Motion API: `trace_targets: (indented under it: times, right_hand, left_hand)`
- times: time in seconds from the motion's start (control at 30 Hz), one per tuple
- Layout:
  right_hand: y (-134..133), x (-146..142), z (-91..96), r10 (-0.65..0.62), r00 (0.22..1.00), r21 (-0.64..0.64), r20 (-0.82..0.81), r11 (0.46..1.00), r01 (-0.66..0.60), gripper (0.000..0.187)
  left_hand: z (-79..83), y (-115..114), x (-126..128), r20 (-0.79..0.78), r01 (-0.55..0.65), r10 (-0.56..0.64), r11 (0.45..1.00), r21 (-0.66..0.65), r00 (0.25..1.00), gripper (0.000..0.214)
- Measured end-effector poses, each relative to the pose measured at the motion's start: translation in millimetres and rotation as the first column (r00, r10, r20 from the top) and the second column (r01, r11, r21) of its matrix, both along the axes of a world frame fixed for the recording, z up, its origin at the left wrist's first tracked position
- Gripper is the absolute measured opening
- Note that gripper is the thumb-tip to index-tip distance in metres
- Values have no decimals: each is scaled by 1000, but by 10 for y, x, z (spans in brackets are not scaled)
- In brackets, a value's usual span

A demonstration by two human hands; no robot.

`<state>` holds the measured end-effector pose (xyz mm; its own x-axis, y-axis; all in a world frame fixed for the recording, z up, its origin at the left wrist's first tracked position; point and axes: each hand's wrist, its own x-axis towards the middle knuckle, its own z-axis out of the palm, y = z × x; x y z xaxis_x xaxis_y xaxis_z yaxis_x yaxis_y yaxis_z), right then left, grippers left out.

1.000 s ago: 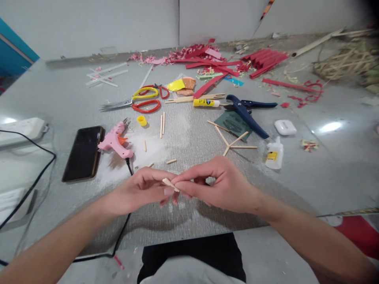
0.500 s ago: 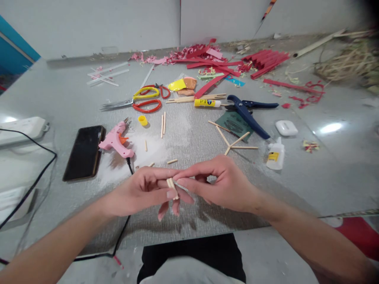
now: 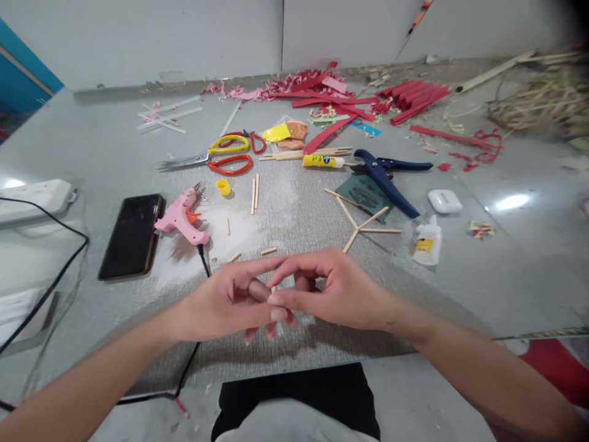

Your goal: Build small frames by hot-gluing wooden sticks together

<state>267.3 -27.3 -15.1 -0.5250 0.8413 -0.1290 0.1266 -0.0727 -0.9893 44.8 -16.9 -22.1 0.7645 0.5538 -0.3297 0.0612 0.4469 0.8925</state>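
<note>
My left hand (image 3: 234,301) and my right hand (image 3: 335,291) meet over the near edge of the table, closed around short wooden sticks (image 3: 273,289). Only a pale tip of them shows; fingers cover the rest. The thumb and forefinger of my right hand pinch at the sticks, while my left thumb lies along them from below. Just beyond my fingers lies a short stick piece (image 3: 269,251), with another piece (image 3: 234,257) beside my left hand. Past my right hand, several thin sticks joined in a star shape (image 3: 358,229) rest on the table.
A pink glue gun (image 3: 184,218) and a phone (image 3: 132,236) lie at left, the cord running under my left arm. Scissors (image 3: 211,156), a glue stick (image 3: 322,161), blue cutters (image 3: 384,181) and a glue bottle (image 3: 427,242) lie farther off. Red paper strips (image 3: 414,95) sit behind.
My right thumb and fingers have closed over the bundle of short sticks, which showed plainly in my left hand before. My right hand has shifted slightly left and down.
</note>
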Motion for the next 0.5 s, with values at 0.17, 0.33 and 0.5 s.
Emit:
trace_targets:
  times: [0.17, 0.33, 0.5]
  right_hand:
    - [-4, 20, -46, 0, 1000, 67, 23, 998, -2, 24]
    - [-17, 28, -31, -61, 996, 141, -68, 988, 70, 26]
    - [60, 84, -52, -310, 950, 226, 15, 927, 299, 45]
  left_hand:
    - [-18, -10, -14, -36, 6, -8, 998, -56, 999, 77]
    - [-49, 35, -20, -5, -29, 29, 997, -66, 1000, 63]
    - [-91, 96, 46, -205, -253, 282, 955, 155, 937, 29]
